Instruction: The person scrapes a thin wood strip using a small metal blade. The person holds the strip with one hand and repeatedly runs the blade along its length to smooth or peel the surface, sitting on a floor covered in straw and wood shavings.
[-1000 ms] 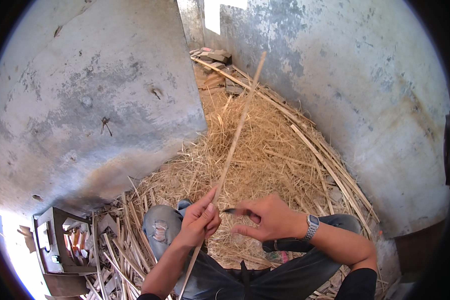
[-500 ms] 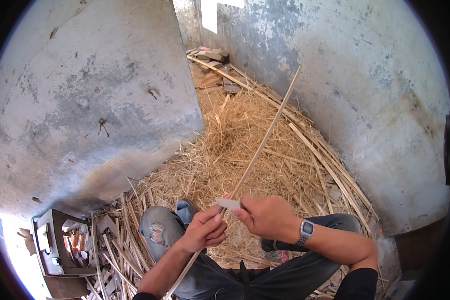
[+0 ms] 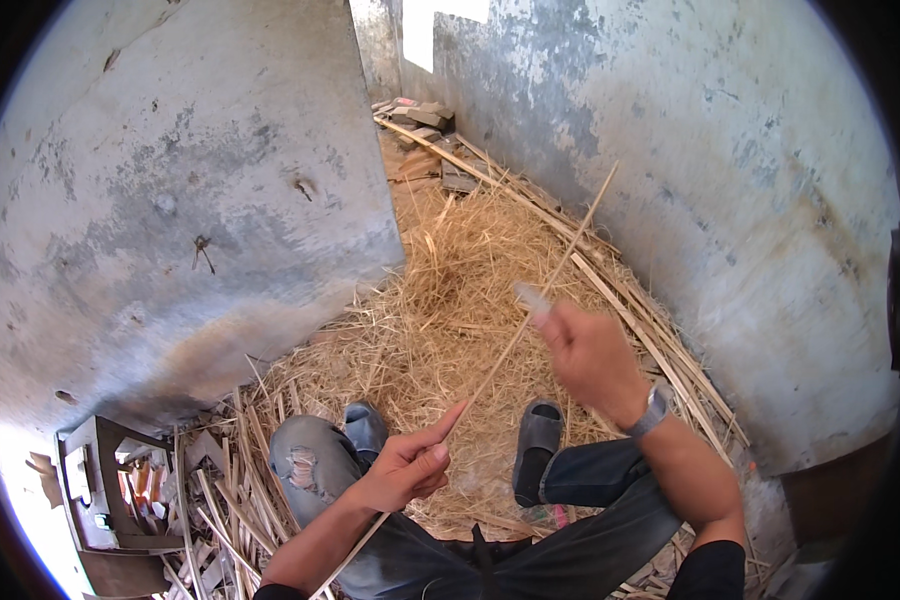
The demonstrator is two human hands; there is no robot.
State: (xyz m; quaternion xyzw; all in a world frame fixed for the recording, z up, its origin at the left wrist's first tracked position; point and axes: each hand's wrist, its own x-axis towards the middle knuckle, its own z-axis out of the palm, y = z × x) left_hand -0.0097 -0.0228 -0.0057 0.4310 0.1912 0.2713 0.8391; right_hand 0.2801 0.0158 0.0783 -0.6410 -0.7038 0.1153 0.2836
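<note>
A long thin strip of pale wood or bamboo (image 3: 504,358) slants from beside my left forearm up to the far right. My left hand (image 3: 407,472) is closed round its lower part, with the index finger stretched along it. Farther up, my right hand (image 3: 590,358) is closed on a knife; most of its handle is hidden in the fist. The pale, motion-smeared knife blade (image 3: 533,297) lies across the strip, and whether it touches cannot be made out. Below the strip is a heap of fine curly shavings (image 3: 470,260).
Long strips (image 3: 660,340) lie along the right wall (image 3: 730,200). More strips and offcuts (image 3: 240,480) crowd the floor at left, beside a dark frame-like object (image 3: 120,510). Wood blocks (image 3: 425,115) sit at the far corner. The left wall (image 3: 190,200) ends near the heap.
My right hand has moved with the knife away from my left hand, up and to the right along the strip. The strip's far end has dropped slightly. My left hand keeps its grip.
</note>
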